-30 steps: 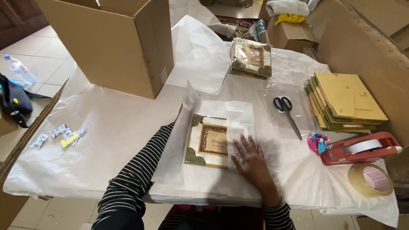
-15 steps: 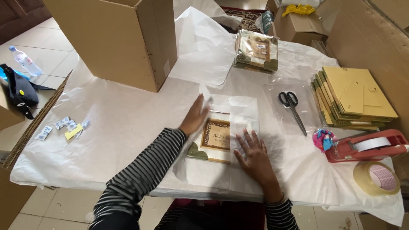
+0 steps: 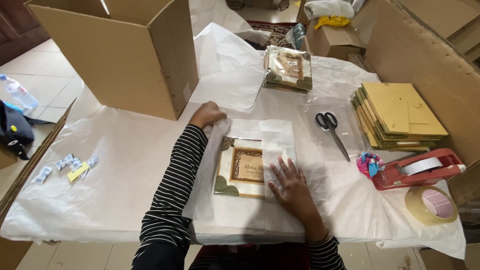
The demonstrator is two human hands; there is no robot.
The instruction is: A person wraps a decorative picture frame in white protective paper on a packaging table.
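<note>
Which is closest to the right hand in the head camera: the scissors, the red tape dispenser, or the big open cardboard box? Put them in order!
From the right hand:
1. Scissors, just up and to its right on the white paper.
2. Red tape dispenser, farther right near the table edge.
3. Big open cardboard box, far up on the left side.

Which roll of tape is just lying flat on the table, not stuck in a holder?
The tan roll of tape at the table's right edge. It lies flat and loose, while the white roll sits inside the red dispenser.
</note>
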